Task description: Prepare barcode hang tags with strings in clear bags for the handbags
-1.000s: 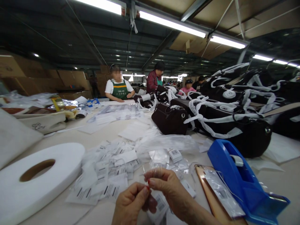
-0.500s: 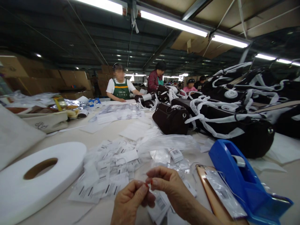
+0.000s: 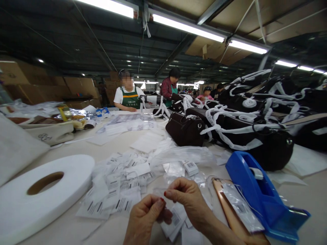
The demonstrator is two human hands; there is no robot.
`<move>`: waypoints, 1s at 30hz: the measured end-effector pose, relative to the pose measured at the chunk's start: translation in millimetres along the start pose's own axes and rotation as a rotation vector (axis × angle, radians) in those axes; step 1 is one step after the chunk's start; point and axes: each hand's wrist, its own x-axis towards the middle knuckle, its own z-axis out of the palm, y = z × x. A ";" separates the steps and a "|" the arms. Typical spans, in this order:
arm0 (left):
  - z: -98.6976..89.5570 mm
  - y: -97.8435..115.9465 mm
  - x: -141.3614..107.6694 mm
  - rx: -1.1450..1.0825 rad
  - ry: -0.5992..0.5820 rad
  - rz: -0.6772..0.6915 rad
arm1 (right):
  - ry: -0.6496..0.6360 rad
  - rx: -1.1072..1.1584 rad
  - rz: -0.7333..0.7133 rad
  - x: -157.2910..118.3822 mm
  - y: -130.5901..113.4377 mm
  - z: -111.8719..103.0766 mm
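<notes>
My left hand point(image 3: 149, 212) is low in the middle of the view, thumb and fingers pinched together. What it holds is too small to make out, perhaps something thin and clear. Just to its right, my right hand point(image 3: 185, 197) also pinches with thumb and forefinger, close to the left fingertips. Its grip on anything is too faint to tell. Under and beside the hands lie white printed tags point(image 3: 173, 221). A spread of clear-bagged labels point(image 3: 112, 190) covers the table to the left. Small bagged barcode tags point(image 3: 190, 167) lie beyond my right hand.
A large white roll point(image 3: 74, 177) lies at left. At right are a blue tape dispenser point(image 3: 263, 197) and a gold phone-like object point(image 3: 227, 211) under a bagged tag. Dark bags point(image 3: 242, 136) with white-wrapped straps are piled behind. People in aprons point(image 3: 130, 98) stand across the table point(image 3: 74, 148).
My fingertips have drawn slightly apart, the left hand shifting a little right. Across the table, a dark bag part with white wrapping has been raised before the person in the green apron.
</notes>
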 end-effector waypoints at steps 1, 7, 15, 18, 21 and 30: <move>-0.2 2.7 -0.7 0.024 0.016 0.020 | 0.013 -0.011 -0.019 -0.6 -3.3 -1.1; -16.1 14.1 4.0 0.340 0.082 0.118 | 0.204 -0.028 -0.137 -13.3 -27.8 -38.5; 0.4 1.2 17.7 0.996 -0.093 0.163 | 0.340 -0.039 -0.104 -40.2 -2.0 -83.6; 12.9 3.2 23.2 1.169 -0.116 0.225 | 0.359 -0.026 -0.110 -40.6 5.6 -86.0; 20.1 5.5 32.8 1.312 -0.190 0.335 | 0.366 -0.012 -0.124 -40.8 5.1 -88.1; 38.1 6.0 64.5 1.561 -0.427 0.440 | 0.353 -0.019 -0.149 -45.1 3.4 -90.5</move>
